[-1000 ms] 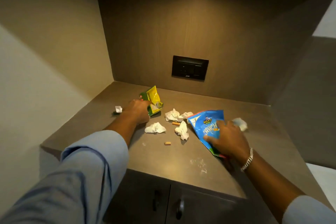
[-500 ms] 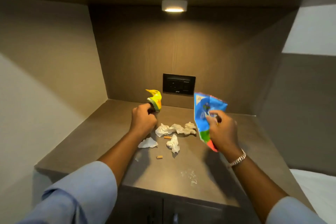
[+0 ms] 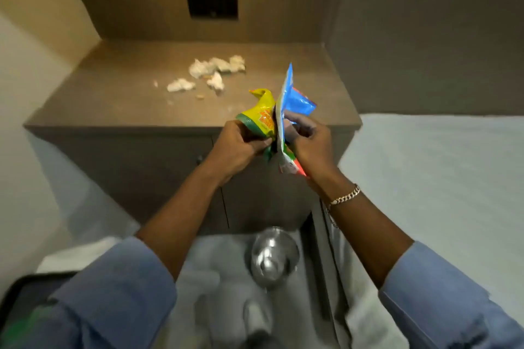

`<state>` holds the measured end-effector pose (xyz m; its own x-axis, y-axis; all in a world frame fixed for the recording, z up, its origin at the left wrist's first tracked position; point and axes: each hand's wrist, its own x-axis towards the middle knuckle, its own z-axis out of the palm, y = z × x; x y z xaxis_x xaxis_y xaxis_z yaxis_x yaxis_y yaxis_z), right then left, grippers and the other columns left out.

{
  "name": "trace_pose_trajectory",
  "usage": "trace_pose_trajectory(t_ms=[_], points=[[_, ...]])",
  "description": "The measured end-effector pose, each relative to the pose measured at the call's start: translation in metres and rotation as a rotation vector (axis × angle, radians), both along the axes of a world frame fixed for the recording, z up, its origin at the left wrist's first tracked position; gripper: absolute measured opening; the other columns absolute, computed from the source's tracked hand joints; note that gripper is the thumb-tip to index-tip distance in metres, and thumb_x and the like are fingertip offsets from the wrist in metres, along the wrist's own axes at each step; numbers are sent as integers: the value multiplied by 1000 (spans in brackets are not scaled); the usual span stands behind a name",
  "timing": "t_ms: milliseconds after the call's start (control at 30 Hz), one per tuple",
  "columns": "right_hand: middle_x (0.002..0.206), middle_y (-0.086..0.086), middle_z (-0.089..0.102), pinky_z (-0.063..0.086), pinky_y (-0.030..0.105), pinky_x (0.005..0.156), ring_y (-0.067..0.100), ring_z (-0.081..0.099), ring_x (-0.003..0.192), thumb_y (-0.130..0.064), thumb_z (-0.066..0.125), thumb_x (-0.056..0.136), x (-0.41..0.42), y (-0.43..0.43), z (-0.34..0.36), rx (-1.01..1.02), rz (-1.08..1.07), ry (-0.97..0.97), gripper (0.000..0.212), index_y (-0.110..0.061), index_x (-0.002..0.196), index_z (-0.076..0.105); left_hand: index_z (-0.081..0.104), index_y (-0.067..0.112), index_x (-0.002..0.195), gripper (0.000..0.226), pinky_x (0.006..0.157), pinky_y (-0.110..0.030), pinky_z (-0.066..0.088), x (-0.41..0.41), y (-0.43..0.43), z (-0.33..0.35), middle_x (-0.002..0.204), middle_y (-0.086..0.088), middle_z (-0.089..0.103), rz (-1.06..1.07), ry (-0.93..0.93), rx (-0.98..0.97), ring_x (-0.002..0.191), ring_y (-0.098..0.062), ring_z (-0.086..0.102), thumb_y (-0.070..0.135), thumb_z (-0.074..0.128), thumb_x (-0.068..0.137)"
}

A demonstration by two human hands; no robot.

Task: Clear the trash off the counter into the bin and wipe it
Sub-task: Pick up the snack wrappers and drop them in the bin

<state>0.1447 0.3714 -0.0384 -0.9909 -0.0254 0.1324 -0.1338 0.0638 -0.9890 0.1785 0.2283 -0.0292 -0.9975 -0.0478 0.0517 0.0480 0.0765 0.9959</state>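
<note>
Looking down from the head cam: crumpled tissues (image 3: 216, 68) sit toward the back left of the counter (image 3: 113, 99). My left hand (image 3: 235, 147) is clenched around a yellow snack wrapper (image 3: 259, 116), held in the air just off the counter's front edge. Pressed right against it, my right hand (image 3: 310, 144) pinches a blue packet (image 3: 293, 99) upright. A shiny metal bin (image 3: 273, 256) stands on the floor below, blurry.

The print on the crumpled yellow-and-green snack wrapper (image 3: 259, 116) and the flat blue snack packet (image 3: 295, 102) is too blurred to read, and closed fingers hide their lower parts. The shiny round metal bin (image 3: 273, 258) below the brown counter's (image 3: 113, 99) front edge is motion-smeared, its contents unclear.
</note>
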Motion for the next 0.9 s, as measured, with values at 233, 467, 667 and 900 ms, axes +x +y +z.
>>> trace_pose_trajectory(t_ms=[233, 467, 667, 900], points=[[72, -13, 75, 50, 13, 66, -3, 65, 67, -2, 61, 87, 80, 63, -198, 128, 21, -484, 15, -6, 95, 73, 61, 6, 79, 29, 82, -28, 51, 74, 62, -192, 84, -9, 62, -75, -406, -12, 76, -3, 63, -23, 62, 77], [92, 25, 66, 55, 37, 72, 35, 62, 78, 10, 48, 88, 51, 84, -466, 27, -25, -984, 20, 15, 98, 64, 58, -7, 116, 27, 94, -52, 52, 43, 104, -448, 111, -23, 64, -9, -866, 103, 102, -33, 62, -11, 52, 90], [78, 15, 59, 48, 32, 63, 22, 55, 64, -5, 47, 95, 12, 68, -597, -27, 53, -1149, 23, -6, 78, 61, 60, -4, 113, 28, 89, -47, 55, -2, 108, -579, 118, -26, 63, 130, -1010, 169, 109, -38, 62, -9, 43, 90], [94, 15, 70, 53, 52, 90, 32, 64, 88, -16, 55, 87, -5, 86, -507, 256, -82, -952, 18, -16, 80, 71, 71, 14, 92, 16, 93, -51, 55, 14, 79, -495, 112, -21, 70, 320, -1053, -80, 104, -38, 67, 20, 58, 84]])
